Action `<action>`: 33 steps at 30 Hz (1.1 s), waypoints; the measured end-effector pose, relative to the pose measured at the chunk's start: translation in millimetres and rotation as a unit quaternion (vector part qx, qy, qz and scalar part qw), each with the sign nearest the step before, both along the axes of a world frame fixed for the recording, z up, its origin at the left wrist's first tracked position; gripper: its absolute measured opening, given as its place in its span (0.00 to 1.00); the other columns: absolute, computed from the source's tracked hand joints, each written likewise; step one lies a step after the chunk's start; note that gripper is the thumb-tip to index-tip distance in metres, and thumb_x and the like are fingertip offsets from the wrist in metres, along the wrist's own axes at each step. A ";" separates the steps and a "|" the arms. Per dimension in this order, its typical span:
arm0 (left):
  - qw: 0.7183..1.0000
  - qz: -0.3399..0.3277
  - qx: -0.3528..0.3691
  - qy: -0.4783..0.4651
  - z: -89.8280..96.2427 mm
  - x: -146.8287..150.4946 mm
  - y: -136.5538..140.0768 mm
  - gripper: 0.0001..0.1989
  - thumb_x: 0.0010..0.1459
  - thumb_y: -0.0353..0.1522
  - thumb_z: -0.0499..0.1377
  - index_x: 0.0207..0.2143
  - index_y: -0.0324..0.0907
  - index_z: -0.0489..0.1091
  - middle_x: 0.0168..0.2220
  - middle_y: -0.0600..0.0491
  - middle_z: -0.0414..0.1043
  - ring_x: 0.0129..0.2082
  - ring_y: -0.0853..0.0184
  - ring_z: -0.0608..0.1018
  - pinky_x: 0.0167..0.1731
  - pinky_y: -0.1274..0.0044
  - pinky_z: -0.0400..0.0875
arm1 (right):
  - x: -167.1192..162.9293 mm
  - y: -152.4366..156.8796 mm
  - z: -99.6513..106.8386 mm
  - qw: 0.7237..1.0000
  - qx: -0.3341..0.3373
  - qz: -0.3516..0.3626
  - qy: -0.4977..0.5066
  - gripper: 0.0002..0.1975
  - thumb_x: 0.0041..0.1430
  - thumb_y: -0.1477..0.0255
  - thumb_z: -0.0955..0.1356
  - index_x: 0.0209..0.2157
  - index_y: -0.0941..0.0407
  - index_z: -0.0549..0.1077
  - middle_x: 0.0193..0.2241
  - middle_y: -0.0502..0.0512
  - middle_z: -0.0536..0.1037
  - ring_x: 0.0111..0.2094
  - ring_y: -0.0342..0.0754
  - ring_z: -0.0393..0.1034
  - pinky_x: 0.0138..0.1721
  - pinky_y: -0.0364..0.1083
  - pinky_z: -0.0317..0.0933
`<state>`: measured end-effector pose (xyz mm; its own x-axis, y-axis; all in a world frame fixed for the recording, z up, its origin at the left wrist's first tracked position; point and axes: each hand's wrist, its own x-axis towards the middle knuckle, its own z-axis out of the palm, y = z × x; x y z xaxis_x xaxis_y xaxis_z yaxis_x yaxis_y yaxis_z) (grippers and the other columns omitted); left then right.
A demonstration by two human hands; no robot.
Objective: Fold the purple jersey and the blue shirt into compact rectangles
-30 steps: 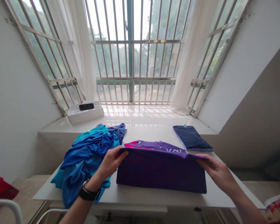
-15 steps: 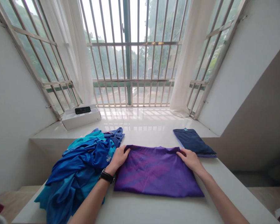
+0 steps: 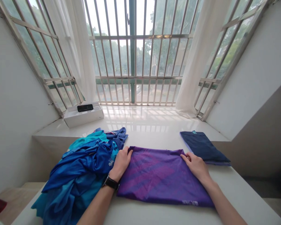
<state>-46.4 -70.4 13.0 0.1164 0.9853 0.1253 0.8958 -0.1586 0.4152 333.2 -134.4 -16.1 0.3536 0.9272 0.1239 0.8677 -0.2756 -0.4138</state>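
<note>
On the white table [image 3: 145, 215], pinching the purple garment [image 3: 159, 178] with left hand [image 3: 121, 162] at ten o'clock, right hand [image 3: 197, 166] at two. Working beside rumpled blue clothes [image 3: 81, 168] at nine.

Both forearms bare, in from bottom edge, angled inward & fwd: L forearm [image 3: 97, 203] up to R, R forearm [image 3: 226, 203] up to L. L grip [image 3: 122, 162] & R grip [image 3: 198, 167] approx level w/ each other, well apart. Backs of both face up, i.e. palms down. Fingers curled under, tips mostly hidden. L thumb [image 3: 129, 155] points up/fwd, pressed in a pinch agst fingers; R thumb [image 3: 185, 159] ditto, angled fwd & inward. L wrist [image 3: 115, 177] approx in line w/ arm; R wrist [image 3: 206, 181] likewise.
</note>
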 end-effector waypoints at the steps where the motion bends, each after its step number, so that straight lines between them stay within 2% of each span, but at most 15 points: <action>1: 1.000 0.001 -0.002 0.005 0.6 0.6 -0.9 0.08 0.70 0.35 0.54 0.41 0.40 0.70 0.36 0.45 0.80 0.39 0.58 0.82 0.34 0.77 0.68 | -0.6 0.2 0.1 1.000 0.001 0.000 -0.002 0.18 0.61 0.52 0.62 0.30 0.51 0.72 0.27 0.53 0.80 0.32 0.54 0.76 0.30 0.45 0.56; 5: 1.000 -0.001 0.002 0.019 1.1 1.6 -5.3 0.08 0.70 0.32 0.51 0.44 0.40 0.69 0.36 0.46 0.79 0.38 0.58 0.82 0.33 0.76 0.71 | -1.5 1.6 0.6 1.000 0.004 0.004 0.002 0.18 0.61 0.52 0.61 0.31 0.50 0.72 0.26 0.53 0.79 0.32 0.55 0.76 0.30 0.46 0.58; 8: 0.997 -0.025 0.065 0.018 -0.2 0.4 -8.3 0.12 0.69 0.27 0.50 0.52 0.40 0.66 0.46 0.44 0.76 0.44 0.59 0.81 0.40 0.74 0.73 | 1.2 -1.0 6.4 0.999 0.012 0.004 0.032 0.19 0.59 0.52 0.61 0.35 0.51 0.73 0.28 0.54 0.80 0.33 0.55 0.76 0.32 0.48 0.61; 11: 0.982 -0.082 0.170 0.028 -0.1 0.7 -11.8 0.18 0.66 0.24 0.49 0.57 0.42 0.63 0.56 0.43 0.69 0.54 0.59 0.74 0.52 0.68 0.71 | -2.5 -14.6 19.4 0.996 0.078 0.002 0.038 0.21 0.59 0.52 0.61 0.44 0.52 0.72 0.37 0.56 0.81 0.36 0.54 0.76 0.37 0.49 0.66; 13: 0.968 -0.154 0.196 0.028 0.2 3.0 -15.0 0.17 0.66 0.26 0.51 0.56 0.44 0.65 0.58 0.45 0.67 0.59 0.58 0.70 0.58 0.66 0.66 | -16.0 -30.7 27.3 0.990 0.137 0.015 0.010 0.24 0.61 0.52 0.60 0.47 0.53 0.72 0.43 0.58 0.79 0.42 0.54 0.75 0.43 0.51 0.67; 15: 0.957 -0.233 0.170 0.034 -0.4 6.1 -18.7 0.18 0.66 0.31 0.54 0.58 0.45 0.65 0.61 0.46 0.65 0.62 0.57 0.66 0.62 0.64 0.62 | -39.5 -49.0 29.5 0.987 0.151 0.055 -0.027 0.26 0.63 0.51 0.58 0.50 0.54 0.72 0.49 0.60 0.78 0.50 0.56 0.72 0.51 0.53 0.66; 17: 0.951 -0.281 0.119 0.055 -2.3 8.6 -22.5 0.21 0.67 0.37 0.55 0.61 0.46 0.64 0.65 0.46 0.61 0.66 0.54 0.61 0.64 0.61 0.59 | -67.8 -65.0 23.7 0.986 0.100 0.108 -0.072 0.30 0.64 0.49 0.58 0.55 0.55 0.71 0.55 0.63 0.74 0.57 0.59 0.67 0.57 0.56 0.62; 18: 0.950 -0.290 0.094 0.068 -3.4 9.1 -24.6 0.22 0.67 0.39 0.54 0.62 0.46 0.63 0.67 0.46 0.59 0.67 0.53 0.59 0.64 0.59 0.57 | -81.2 -70.9 18.5 0.987 0.068 0.109 -0.097 0.33 0.63 0.49 0.60 0.59 0.56 0.69 0.58 0.65 0.71 0.60 0.62 0.64 0.58 0.59 0.61; 21: 0.953 -0.286 0.040 0.095 -4.9 7.6 -32.9 0.26 0.69 0.44 0.49 0.66 0.46 0.58 0.70 0.45 0.52 0.69 0.52 0.55 0.66 0.56 0.51 | -106.3 -78.6 1.1 0.984 -0.031 0.095 -0.150 0.38 0.61 0.48 0.62 0.65 0.55 0.63 0.66 0.67 0.62 0.65 0.68 0.56 0.61 0.64 0.56; 24: 0.957 -0.269 0.006 0.105 -2.9 3.3 -48.4 0.30 0.69 0.47 0.46 0.69 0.46 0.54 0.71 0.44 0.47 0.70 0.52 0.50 0.67 0.55 0.47 | -104.4 -72.7 -7.2 0.976 -0.069 0.122 -0.168 0.39 0.62 0.46 0.60 0.67 0.54 0.60 0.68 0.65 0.56 0.68 0.67 0.48 0.65 0.65 0.47; 29: 0.971 -0.210 -0.031 0.107 -0.2 4.8 -89.5 0.36 0.67 0.54 0.44 0.70 0.47 0.50 0.72 0.42 0.43 0.71 0.46 0.47 0.66 0.53 0.47 | -76.1 -45.5 1.9 0.958 -0.094 0.226 -0.150 0.38 0.64 0.44 0.56 0.69 0.48 0.55 0.70 0.57 0.52 0.70 0.61 0.44 0.67 0.61 0.45; 33: 0.980 -0.149 -0.040 0.124 5.8 22.9 -125.9 0.43 0.62 0.59 0.46 0.70 0.44 0.50 0.70 0.38 0.48 0.69 0.39 0.50 0.63 0.49 0.51 | -62.0 -10.7 17.0 0.940 -0.103 0.284 -0.158 0.38 0.64 0.43 0.54 0.68 0.47 0.56 0.69 0.56 0.54 0.69 0.61 0.47 0.67 0.61 0.45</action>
